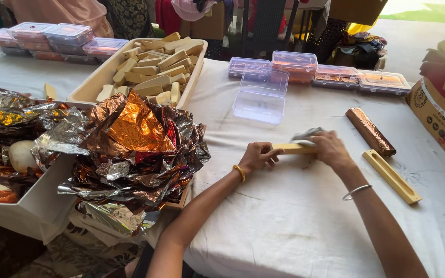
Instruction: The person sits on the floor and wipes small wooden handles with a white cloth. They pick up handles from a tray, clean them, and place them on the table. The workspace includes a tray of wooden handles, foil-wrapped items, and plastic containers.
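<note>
Hands at work on a white-clothed table (294, 226): a pale wooden block (293, 149) is held between them, its long axis lying nearly level from left to right across the view, slightly in front of the body. The left hand (257, 156) is closed over the block's left end, fingers (270, 159) curled down around it and thumb laid along the top. The right hand (330, 149) is set on the right end, its fingers bent over and pinching a small crumpled piece of silvery foil (306, 135) against the wood; how tightly that foil is gripped cannot be told. Both hands are thus touching the block, one at each end, with neither clearly nearer its middle.

Just to the right, a copper-foil-wrapped bar (371, 131) and a yellow slotted wooden mould (391, 176) are seen lying side by side on the cloth, both slanted away from the right hand and apart from it. Beyond the hands, an open clear plastic box (260, 105) is placed, with a row of filled boxes (336, 74) behind it. To the left, a heap of crumpled copper and silver foil sheets (130, 149) is piled near the left forearm, and a cream tray of bare wooden blocks (153, 67) is set farther back. A printed carton (441, 110) is visible at the right edge.
</note>
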